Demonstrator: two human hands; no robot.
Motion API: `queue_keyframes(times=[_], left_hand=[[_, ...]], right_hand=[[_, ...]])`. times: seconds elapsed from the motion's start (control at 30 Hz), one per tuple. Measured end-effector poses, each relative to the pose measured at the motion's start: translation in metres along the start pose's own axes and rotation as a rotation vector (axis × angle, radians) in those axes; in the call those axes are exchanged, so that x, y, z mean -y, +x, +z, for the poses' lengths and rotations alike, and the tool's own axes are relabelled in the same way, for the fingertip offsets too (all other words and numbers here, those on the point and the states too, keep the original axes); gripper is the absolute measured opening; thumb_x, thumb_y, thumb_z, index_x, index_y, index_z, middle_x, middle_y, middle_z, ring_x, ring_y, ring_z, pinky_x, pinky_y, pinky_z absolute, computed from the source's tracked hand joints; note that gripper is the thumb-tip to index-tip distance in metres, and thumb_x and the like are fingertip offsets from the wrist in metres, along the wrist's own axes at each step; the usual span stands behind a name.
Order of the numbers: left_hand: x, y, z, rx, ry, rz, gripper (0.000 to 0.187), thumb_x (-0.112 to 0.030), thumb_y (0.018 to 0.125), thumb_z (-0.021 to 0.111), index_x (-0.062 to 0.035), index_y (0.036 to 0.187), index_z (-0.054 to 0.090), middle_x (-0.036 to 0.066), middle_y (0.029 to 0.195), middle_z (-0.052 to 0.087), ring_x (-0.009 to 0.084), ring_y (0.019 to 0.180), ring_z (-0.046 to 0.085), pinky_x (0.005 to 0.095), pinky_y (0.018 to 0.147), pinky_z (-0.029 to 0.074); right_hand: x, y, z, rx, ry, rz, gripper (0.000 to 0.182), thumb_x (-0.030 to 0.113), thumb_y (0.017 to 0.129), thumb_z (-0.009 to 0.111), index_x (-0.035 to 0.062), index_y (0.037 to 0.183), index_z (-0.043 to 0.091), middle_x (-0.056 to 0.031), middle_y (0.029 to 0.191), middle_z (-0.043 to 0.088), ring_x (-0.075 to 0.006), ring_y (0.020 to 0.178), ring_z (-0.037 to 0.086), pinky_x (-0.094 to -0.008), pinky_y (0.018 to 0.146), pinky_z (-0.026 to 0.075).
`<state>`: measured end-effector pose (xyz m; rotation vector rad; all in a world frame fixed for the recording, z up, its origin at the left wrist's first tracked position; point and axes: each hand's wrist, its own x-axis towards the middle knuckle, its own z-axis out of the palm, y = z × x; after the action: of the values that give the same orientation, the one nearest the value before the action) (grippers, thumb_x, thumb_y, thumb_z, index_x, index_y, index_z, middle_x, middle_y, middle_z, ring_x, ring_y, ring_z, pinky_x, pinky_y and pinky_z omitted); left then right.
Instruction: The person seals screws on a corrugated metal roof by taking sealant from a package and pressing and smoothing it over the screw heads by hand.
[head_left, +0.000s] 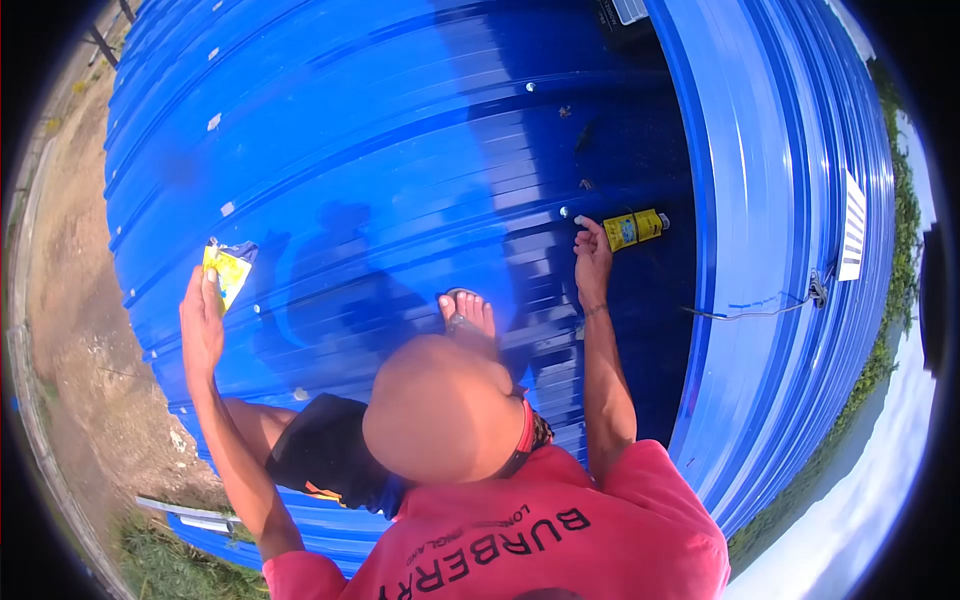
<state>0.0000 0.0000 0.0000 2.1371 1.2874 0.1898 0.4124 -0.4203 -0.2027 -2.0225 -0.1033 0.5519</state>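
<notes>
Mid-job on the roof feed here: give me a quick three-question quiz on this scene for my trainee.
1. True or false: the left hand holds a yellow packet raised off the blue roof sheeting.
2. Multiple choice: the yellow tube lies A) just beyond the fingertips of the right hand; B) under the bare foot; C) in the left hand.
3. Short answer: which hand holds nothing, with its fingers stretched out to the sheeting?

Key: 1 true; 2 A; 3 the right hand.
</notes>
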Motion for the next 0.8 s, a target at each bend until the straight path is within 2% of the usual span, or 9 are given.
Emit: queue_keyframes(times=[0.07, 0.1, 0.2, 0.37, 0.43, 0.47, 0.57, 0.67, 0.8], left_hand=[[0.004, 0.0, 0.004, 0.014, -0.067, -0.082, 0.041, -0.035, 0.111, 0.04, 0.0014, 0.119, 0.057, 0.009, 0.087, 0.056, 0.0147, 0.08, 0.047, 0.0333, 0.071, 0.044], [0.014, -0.007, -0.012, -0.027, -0.03, -0.002, 0.042, -0.034, 0.111, 0.04, 0.0026, 0.122, 0.057, 0.008, 0.09, 0.057, 0.0143, 0.081, 0.048, 0.0327, 0.072, 0.044], [0.037, -0.019, -0.002, -0.068, -0.135, -0.003, 0.045, -0.035, 0.111, 0.041, 0.0041, 0.124, 0.056, 0.006, 0.094, 0.057, 0.0139, 0.082, 0.049, 0.0313, 0.072, 0.044], [0.042, -0.042, 0.009, -0.041, -0.225, -0.191, 0.044, -0.037, 0.111, 0.041, 0.0028, 0.122, 0.057, 0.003, 0.092, 0.054, 0.0116, 0.08, 0.045, 0.028, 0.069, 0.04], [0.05, -0.051, 0.006, -0.044, -0.241, -0.159, 0.042, -0.037, 0.111, 0.041, 0.0015, 0.119, 0.057, 0.002, 0.089, 0.051, 0.0107, 0.078, 0.043, 0.0277, 0.067, 0.038], [0.053, -0.055, 0.005, -0.046, -0.244, -0.144, 0.041, -0.037, 0.111, 0.041, 0.0009, 0.117, 0.057, 0.001, 0.087, 0.05, 0.0103, 0.077, 0.042, 0.0276, 0.066, 0.037], [0.051, -0.061, 0.003, -0.079, -0.252, -0.108, 0.039, -0.037, 0.111, 0.041, -0.0017, 0.114, 0.057, -0.001, 0.084, 0.046, 0.0088, 0.074, 0.04, 0.0278, 0.062, 0.034], [0.052, -0.063, 0.004, -0.06, -0.273, -0.143, 0.036, -0.036, 0.111, 0.042, -0.0047, 0.116, 0.059, -0.003, 0.085, 0.048, 0.0059, 0.072, 0.039, 0.0246, 0.059, 0.032], [0.013, -0.061, 0.024, -0.104, -0.464, -0.196, 0.036, -0.037, 0.11, 0.043, -0.0055, 0.119, 0.059, -0.004, 0.086, 0.053, 0.005, 0.071, 0.041, 0.0233, 0.059, 0.033]], right_hand=[[0.001, 0.008, -0.005, -0.018, -0.051, -0.055, 0.046, -0.008, 0.091, 0.046, 0.0116, 0.129, 0.064, -0.0077, 0.11, 0.059, -0.0175, 0.097, 0.058, -0.0315, 0.091, 0.049], [-0.003, 0.001, 0.01, -0.011, 0.005, -0.049, 0.046, -0.008, 0.091, 0.046, 0.0116, 0.129, 0.064, -0.0078, 0.11, 0.059, -0.0172, 0.097, 0.058, -0.0309, 0.09, 0.049], [-0.01, 0.009, 0.012, -0.018, -0.028, -0.118, 0.046, -0.007, 0.092, 0.045, 0.0117, 0.129, 0.064, -0.0061, 0.107, 0.057, -0.0143, 0.094, 0.057, -0.0271, 0.083, 0.05], [-0.004, 0.016, 0.02, -0.008, 0.111, 0.083, 0.048, -0.007, 0.094, 0.047, 0.0148, 0.133, 0.063, 0.001, 0.1, 0.053, -0.0085, 0.084, 0.053, -0.0224, 0.076, 0.05], [-0.003, 0.014, 0.022, 0.003, 0.106, 0.103, 0.049, -0.007, 0.093, 0.047, 0.0157, 0.135, 0.062, 0.0011, 0.1, 0.053, -0.0081, 0.083, 0.053, -0.0221, 0.075, 0.049], [-0.003, 0.011, 0.025, -0.015, 0.102, 0.091, 0.059, -0.008, 0.087, 0.046, 0.0155, 0.14, 0.06, -0.0023, 0.092, 0.056, -0.012, 0.082, 0.053, -0.0265, 0.075, 0.049], [-0.031, 0.015, 0.026, -0.057, -0.281, -0.158, 0.065, -0.008, 0.087, 0.046, 0.0151, 0.147, 0.053, -0.0075, 0.093, 0.057, -0.02, 0.085, 0.055, -0.0324, 0.081, 0.049], [-0.022, -0.003, 0.038, -0.169, -0.483, -0.327, 0.07, -0.009, 0.086, 0.045, 0.0126, 0.153, 0.045, -0.0126, 0.096, 0.055, -0.0278, 0.089, 0.055, -0.0368, 0.088, 0.047], [-0.016, -0.01, 0.044, -0.167, -0.574, -0.385, 0.074, -0.011, 0.087, 0.047, 0.0095, 0.157, 0.037, -0.0154, 0.103, 0.052, -0.0296, 0.097, 0.053, -0.0375, 0.092, 0.045]])
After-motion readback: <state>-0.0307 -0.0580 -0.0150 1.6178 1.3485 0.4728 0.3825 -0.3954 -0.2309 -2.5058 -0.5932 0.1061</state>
